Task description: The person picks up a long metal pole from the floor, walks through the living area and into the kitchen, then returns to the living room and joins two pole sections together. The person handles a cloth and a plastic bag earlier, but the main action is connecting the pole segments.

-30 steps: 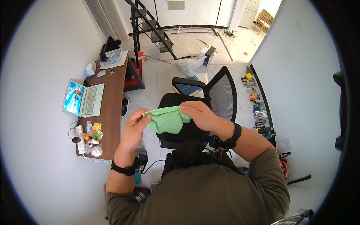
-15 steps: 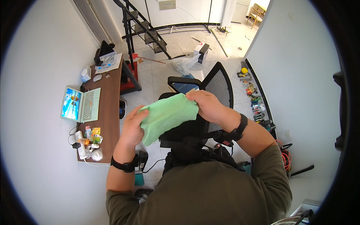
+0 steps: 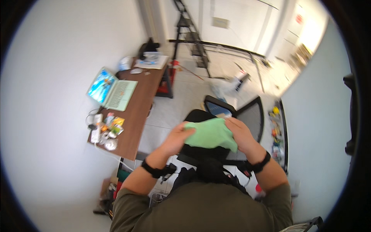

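Observation:
A light green cloth [image 3: 210, 133] is stretched between my two hands, above the black seat of an office chair [image 3: 199, 116]. My left hand [image 3: 177, 136] pinches its left edge, thumb on top. At the upper right corner my right hand [image 3: 240, 133] grips it, and the cloth's lower right corner droops beside that hand. The fingers beneath the cloth are hidden. Both wrists wear black straps with small devices attached.
On the left, a brown desk [image 3: 141, 112] carries an open laptop [image 3: 112, 91], a power strip [image 3: 96, 133] and small items. A black stepladder [image 3: 193, 36] stands beyond. Hand tools [image 3: 275, 131] line the right wall. A box [image 3: 241, 77] and plastic bag lie on the floor.
My view has swung, so the room sits further right in the picture. My hands have come closer together and are more level, with the cloth still held between them.

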`<move>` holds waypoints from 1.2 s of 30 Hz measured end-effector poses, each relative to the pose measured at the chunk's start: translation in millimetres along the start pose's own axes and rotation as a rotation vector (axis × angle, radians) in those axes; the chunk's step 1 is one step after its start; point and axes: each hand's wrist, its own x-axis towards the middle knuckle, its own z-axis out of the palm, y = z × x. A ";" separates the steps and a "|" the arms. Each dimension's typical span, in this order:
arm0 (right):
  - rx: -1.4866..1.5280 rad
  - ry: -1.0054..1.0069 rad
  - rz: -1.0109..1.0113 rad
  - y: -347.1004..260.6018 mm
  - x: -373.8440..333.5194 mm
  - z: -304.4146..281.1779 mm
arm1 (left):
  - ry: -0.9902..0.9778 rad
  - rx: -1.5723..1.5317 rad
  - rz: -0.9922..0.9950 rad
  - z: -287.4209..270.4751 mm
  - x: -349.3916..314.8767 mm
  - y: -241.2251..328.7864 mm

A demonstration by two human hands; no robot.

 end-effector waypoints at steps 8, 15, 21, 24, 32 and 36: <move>-0.022 0.044 0.041 34.5 0.5 2.2 | 0.115 0.037 0.016 -20.5 -7.1 -43.7; -0.149 -0.003 0.167 53.0 -11.6 -23.5 | 0.526 0.028 -0.099 -97.6 -34.6 -85.8; -0.663 0.290 -0.030 62.7 -22.1 -88.5 | 0.835 0.202 -0.126 -190.9 -61.6 -135.9; -1.111 0.442 -0.139 67.0 -33.3 -128.3 | 0.977 0.226 -0.131 -224.8 -72.0 -147.9; -1.556 0.566 0.154 107.9 -65.4 -165.4 | 1.344 0.389 0.060 -275.2 -77.3 -119.9; -1.446 0.581 0.248 123.4 -68.6 -172.1 | 1.388 0.523 0.081 -290.5 -80.5 -100.1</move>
